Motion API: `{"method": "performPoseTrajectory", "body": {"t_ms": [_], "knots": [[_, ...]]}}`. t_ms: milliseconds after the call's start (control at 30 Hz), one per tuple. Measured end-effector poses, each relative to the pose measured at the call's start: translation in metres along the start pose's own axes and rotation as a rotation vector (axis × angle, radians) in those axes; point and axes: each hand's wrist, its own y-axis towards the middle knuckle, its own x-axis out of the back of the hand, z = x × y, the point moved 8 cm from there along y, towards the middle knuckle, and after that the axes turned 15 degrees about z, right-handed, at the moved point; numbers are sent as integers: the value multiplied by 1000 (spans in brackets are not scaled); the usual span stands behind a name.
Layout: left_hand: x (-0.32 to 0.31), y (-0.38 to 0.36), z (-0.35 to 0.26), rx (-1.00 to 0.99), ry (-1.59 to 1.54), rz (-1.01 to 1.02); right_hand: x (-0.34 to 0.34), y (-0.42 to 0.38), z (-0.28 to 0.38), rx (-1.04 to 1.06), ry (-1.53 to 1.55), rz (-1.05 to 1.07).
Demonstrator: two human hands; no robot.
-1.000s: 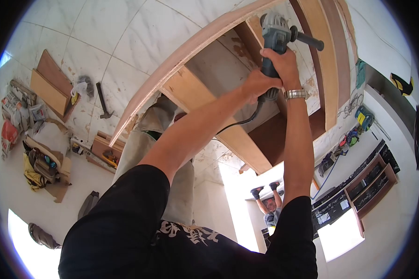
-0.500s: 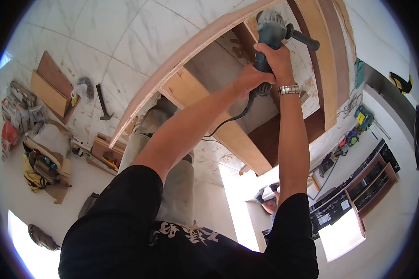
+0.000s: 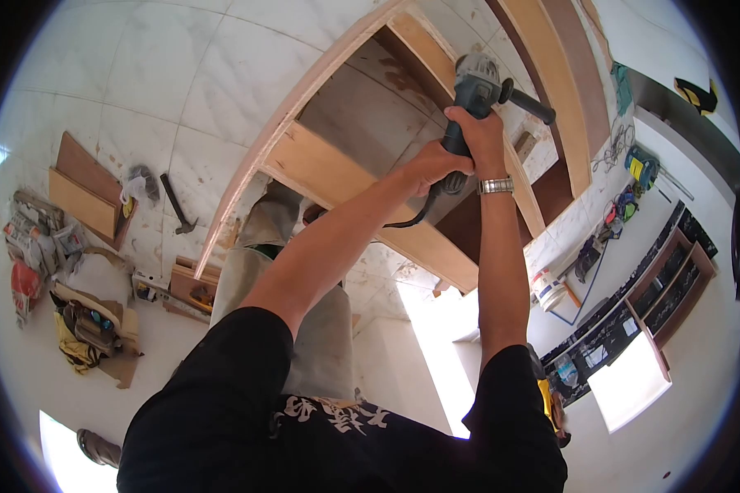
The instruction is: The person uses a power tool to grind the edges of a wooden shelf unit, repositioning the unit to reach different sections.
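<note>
My right hand [image 3: 481,141], with a metal watch at the wrist, is wrapped round the body of a dark angle grinder [image 3: 474,92]. Lower down, my left hand [image 3: 438,164] grips the rear of the same tool, close against my right hand. The grinder's side handle sticks out to the right, held by neither hand. Its head lies over a light wooden crosspiece of a large curved wooden frame [image 3: 329,168]. A black cord runs down from its rear end. The disc is hidden.
A hammer [image 3: 177,204], wooden offcuts [image 3: 85,197] and a bag of tools [image 3: 90,324] lie on the left. On the right are a white bucket [image 3: 548,289], a blue-green power tool [image 3: 642,167] and a wooden shelf unit [image 3: 674,287].
The grinder and both hands have shifted slightly down in view. The frame appears shifted left, and more of its upper crosspiece shows. Both hands keep their grip.
</note>
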Motion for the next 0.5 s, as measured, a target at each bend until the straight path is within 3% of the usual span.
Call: {"method": "performPoseTrajectory", "body": {"t_ms": [133,233,333,500], "knots": [[-17,3,16,80,49,-7,19,-18,-32,-79,114,-46],[-15,1,21,57,138,-38,15,-16,-47,-11,334,36],[-6,0,20,1,190,-87,12,-5,-45,92,235,8],[2,-9,7,-110,328,-227,1,3,-31,86,150,-17]]}}
